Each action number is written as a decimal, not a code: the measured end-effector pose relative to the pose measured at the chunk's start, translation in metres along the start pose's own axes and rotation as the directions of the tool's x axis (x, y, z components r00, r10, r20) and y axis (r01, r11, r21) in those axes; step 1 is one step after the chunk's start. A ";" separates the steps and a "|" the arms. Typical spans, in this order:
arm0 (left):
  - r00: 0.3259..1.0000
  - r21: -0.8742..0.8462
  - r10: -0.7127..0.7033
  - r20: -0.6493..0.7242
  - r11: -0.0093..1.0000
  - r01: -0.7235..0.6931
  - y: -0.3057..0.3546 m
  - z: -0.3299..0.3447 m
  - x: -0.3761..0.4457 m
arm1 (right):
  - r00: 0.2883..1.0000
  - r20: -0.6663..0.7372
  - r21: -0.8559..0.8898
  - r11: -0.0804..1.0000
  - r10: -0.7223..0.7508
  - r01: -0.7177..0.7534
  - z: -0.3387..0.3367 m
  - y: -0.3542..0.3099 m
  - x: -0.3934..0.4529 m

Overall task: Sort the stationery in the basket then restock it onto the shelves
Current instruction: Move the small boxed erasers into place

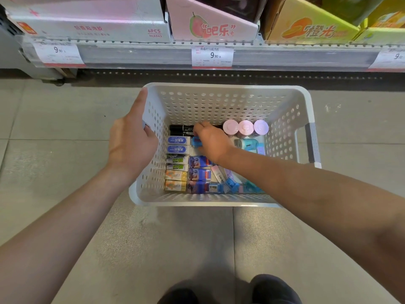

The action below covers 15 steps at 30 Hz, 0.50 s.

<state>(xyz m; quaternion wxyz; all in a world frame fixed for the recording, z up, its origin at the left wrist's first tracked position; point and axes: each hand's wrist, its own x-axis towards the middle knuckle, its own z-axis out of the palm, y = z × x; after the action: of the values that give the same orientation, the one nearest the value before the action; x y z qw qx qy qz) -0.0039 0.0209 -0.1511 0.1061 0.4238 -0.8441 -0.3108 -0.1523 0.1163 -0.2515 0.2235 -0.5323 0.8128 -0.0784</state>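
My dark shoes [275,289] sit at the bottom edge on the grey floor. I see my left hand [131,141] gripping the left wall of the white basket [219,102], while my right hand [211,140] reaches inside, fingers curled on a small blue item [195,142] beside the erasers [177,143]. The shelf tag [212,55] reads 9.90; a box [87,29] says 6PCS.

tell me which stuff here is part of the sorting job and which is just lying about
Job:
basket, held at its rim by the left hand
right hand inside, on a small blue item
erasers
black markers
three pastel lids
shelf

Lying about:
price tags
guava box
orange box
shoes
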 end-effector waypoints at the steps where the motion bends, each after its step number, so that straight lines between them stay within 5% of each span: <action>1: 1.000 -0.007 -0.002 0.001 1.000 0.002 0.000 0.000 0.000 | 1.000 0.011 0.010 1.000 -0.003 0.003 -0.001 0.000 0.000; 7: 1.000 -0.005 0.001 -0.001 1.000 -0.001 -0.001 0.000 0.000 | 0.998 -0.040 0.032 0.999 0.045 -0.044 -0.039 0.016 -0.011; 15: 1.000 0.004 -0.005 0.001 1.000 0.005 0.003 -0.001 -0.001 | 0.957 0.286 -0.466 0.867 -0.041 0.176 -0.038 0.002 -0.044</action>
<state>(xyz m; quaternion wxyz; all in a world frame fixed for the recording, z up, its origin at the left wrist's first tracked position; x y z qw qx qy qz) -0.0047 0.0227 -0.1486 0.1041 0.4260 -0.8436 -0.3098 -0.1562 0.1527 -0.2058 0.1847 -0.6222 0.7371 0.1881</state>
